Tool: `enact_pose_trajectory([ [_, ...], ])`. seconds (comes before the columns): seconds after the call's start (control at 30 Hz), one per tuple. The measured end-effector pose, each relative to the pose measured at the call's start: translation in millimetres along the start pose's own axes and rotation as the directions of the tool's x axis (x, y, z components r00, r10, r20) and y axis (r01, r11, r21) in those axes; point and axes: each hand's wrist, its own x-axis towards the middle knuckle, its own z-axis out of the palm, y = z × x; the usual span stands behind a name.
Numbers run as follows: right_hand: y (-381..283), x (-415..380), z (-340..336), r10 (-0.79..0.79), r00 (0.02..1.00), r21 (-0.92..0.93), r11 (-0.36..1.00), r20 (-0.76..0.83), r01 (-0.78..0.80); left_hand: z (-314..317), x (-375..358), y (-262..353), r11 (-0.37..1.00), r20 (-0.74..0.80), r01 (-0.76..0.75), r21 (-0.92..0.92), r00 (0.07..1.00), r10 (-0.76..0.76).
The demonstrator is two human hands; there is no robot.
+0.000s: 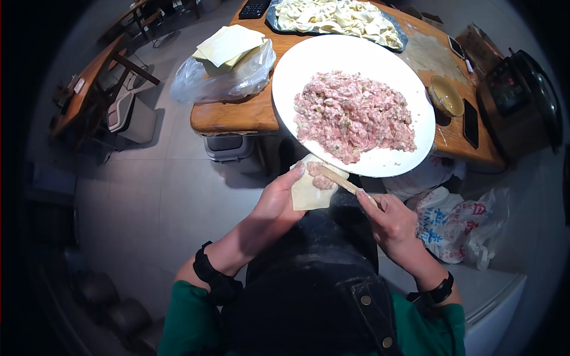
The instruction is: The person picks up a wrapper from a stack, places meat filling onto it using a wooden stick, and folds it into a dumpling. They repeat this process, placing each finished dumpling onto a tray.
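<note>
**Assistant:** Report the left end of the bench (234,118).

**Operator:** I have a stack of wrappers (228,43) on a clear plastic bag (224,88), at the corner.

**Assistant:** State the condition of the left hand (276,199).

**Operator:** Loosely curled, palm side up. I see the thumb over the edge of a single wrapper (307,197); the supporting fingers are mostly hidden beneath it. The wrapper is therefore held, spread nearly flat. A dab of filling (323,181) sits on its upper part.

**Assistant:** Locate the wrapper relative to both hands.

**Operator:** It lies on the left hand, to the left of the right hand, just beside the near rim of the white plate (338,52). I cannot tell whether wrapper and rim touch.

**Assistant:** Continue rightward.

**Operator:** A flat wooden stick (343,180) slants across the wrapper's right edge, tip at the filling. The plate carries a broad mound of minced meat (356,115). The right hand (393,224) is closed around the stick's handle, fingers bent, thumb along it.

**Assistant:** And beyond that?

**Operator:** I read a small bowl (444,95), then a black phone (470,124), both on the bench.
</note>
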Motion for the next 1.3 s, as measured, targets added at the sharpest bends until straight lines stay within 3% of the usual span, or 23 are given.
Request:
enact_pose_trajectory([
  [0.13,3.9,2.6,-20.4,0.147,0.989,0.352,0.927,-0.024,-0.13,-14.1,-6.3,4.1,1.0,0.042,-0.012,-0.012,0.999,0.013],
  [0.17,-1.6,6.7,-23.0,0.147,0.989,0.358,0.925,-0.025,-0.128,-11.9,-10.4,4.3,0.998,0.062,-0.008,-0.059,0.998,0.012],
  [0.23,-11.5,15.7,-23.2,0.182,0.971,0.55,0.801,0.155,-0.238,-6.2,-14.1,4.6,0.995,0.083,0.0,-0.102,0.996,0.009],
  [0.3,-6.6,14.4,-10.3,0.187,0.97,0.562,0.791,0.152,-0.241,-1.9,-14.9,4.4,0.996,0.1,-0.088,-0.032,0.991,0.09],
  [0.4,0.0,12.3,-9.9,0.338,0.921,0.673,0.637,0.196,-0.377,-6.4,-11.9,13.1,0.991,0.172,-0.135,0.021,0.977,0.129],
  [0.5,3.1,7.5,-25.1,0.353,0.913,0.734,0.562,0.206,-0.382,-1.9,-10.7,20.3,0.974,0.118,-0.212,0.08,0.972,0.202],
  [0.63,-2.5,32.9,-36.6,0.269,0.945,0.735,0.6,0.187,-0.316,9.3,-1.2,25.4,0.972,0.246,-0.211,0.098,0.952,0.182],
  [0.67,1.8,39.3,-35.3,0.226,0.957,0.697,0.656,0.183,-0.288,18.2,-0.5,25.7,0.963,0.256,-0.241,0.118,0.945,0.205],
  [0.77,2.5,59.0,-37.4,0.212,0.967,0.712,0.657,0.139,-0.246,32.9,3.8,34.6,0.939,0.303,-0.317,0.137,0.915,0.265],
  [0.83,5.5,65.3,-37.3,0.219,0.967,0.727,0.643,0.128,-0.242,36.8,9.0,45.0,0.932,0.441,-0.357,0.067,0.848,0.293],
  [0.9,11.1,73.5,-35.8,-0.06,0.991,0.558,0.821,-0.124,0.119,44.5,10.7,51.0,0.914,0.441,-0.396,0.086,0.838,0.322],
  [0.93,9.0,77.5,-41.1,-0.105,0.979,0.438,0.883,-0.172,0.172,47.0,12.1,53.7,0.892,0.499,-0.444,0.087,0.794,0.347],
  [0.97,8.1,81.2,-42.1,-0.113,0.977,0.434,0.882,-0.179,0.182,49.6,13.5,56.0,0.867,0.556,-0.491,0.084,0.745,0.368],
  [1.0,6.6,85.2,-42.5,-0.18,0.937,0.26,0.929,-0.3,0.261,54.2,11.9,56.0,0.862,0.522,-0.494,0.119,0.769,0.368],
  [1.03,4.7,88.4,-42.5,-0.259,0.878,0.072,0.947,-0.401,0.313,61.4,14.6,58.1,0.831,0.624,-0.543,0.121,0.693,0.361],
  [1.23,-1.4,93.4,-30.1,-0.27,0.821,-0.06,0.959,-0.503,0.279,78.7,12.8,44.6,0.761,0.479,-0.628,0.164,0.725,0.495],
  [1.3,-2.7,93.7,-25.7,-0.257,0.805,-0.051,0.961,-0.535,0.273,80.9,11.4,43.6,0.847,0.476,-0.528,-0.054,0.732,0.487],
])
